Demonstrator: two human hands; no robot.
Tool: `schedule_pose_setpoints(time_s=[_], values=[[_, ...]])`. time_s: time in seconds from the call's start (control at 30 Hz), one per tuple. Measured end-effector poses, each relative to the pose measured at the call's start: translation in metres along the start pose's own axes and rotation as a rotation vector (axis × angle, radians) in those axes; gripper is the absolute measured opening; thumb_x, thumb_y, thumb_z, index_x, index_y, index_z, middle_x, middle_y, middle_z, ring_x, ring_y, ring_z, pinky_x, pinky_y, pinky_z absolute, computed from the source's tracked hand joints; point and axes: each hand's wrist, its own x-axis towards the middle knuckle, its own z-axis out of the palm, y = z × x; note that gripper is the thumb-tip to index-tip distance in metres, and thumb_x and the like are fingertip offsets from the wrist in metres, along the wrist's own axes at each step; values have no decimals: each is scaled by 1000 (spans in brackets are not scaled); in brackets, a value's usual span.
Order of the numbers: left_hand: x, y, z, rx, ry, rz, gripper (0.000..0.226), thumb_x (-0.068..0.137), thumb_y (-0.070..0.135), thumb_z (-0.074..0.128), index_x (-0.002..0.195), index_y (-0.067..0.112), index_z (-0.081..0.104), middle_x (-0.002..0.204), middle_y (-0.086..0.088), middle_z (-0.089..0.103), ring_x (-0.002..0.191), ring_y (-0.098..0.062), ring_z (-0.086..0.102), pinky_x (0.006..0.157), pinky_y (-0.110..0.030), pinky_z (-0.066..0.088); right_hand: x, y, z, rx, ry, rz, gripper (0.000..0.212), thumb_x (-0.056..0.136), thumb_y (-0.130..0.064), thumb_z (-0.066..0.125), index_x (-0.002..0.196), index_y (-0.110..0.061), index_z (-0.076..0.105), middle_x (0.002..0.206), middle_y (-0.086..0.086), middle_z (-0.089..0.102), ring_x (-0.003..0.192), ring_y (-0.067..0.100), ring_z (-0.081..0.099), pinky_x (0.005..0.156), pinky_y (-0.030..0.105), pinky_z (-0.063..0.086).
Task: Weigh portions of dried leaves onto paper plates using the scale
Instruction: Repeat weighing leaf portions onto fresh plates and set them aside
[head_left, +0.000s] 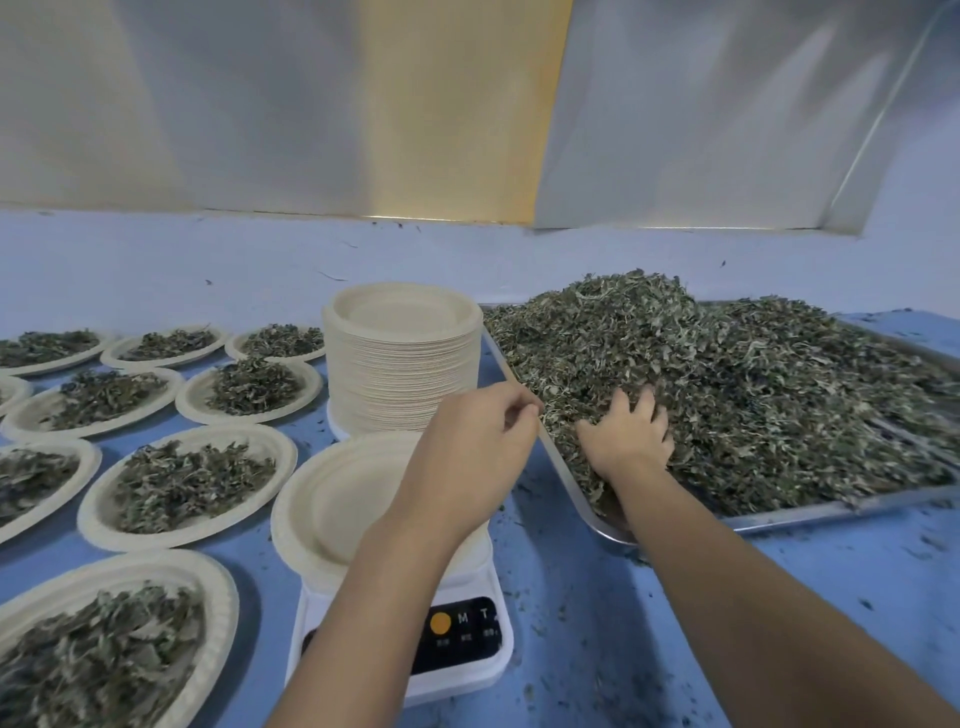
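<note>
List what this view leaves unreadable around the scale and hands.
Head view:
1. Scale readout: left forearm covers it.
2. Right hand fingertips: buried in leaves; grip unclear.
3. Left hand: any pinch too small to tell.
4. Tray: cut off by right edge.
</note>
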Motion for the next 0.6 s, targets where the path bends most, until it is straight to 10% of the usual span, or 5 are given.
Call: schedule_pose_setpoints(time_s=[0.6], values=[[-2, -5, -2, 36, -6, -4, 19, 93, 23, 49, 91, 23, 68, 79, 3, 69, 80, -13, 61, 76, -41, 50, -33, -18, -13, -211, 278, -388, 26, 93, -33, 40, 100, -13, 56, 109, 8, 55, 92, 32, 58, 63, 32, 33]])
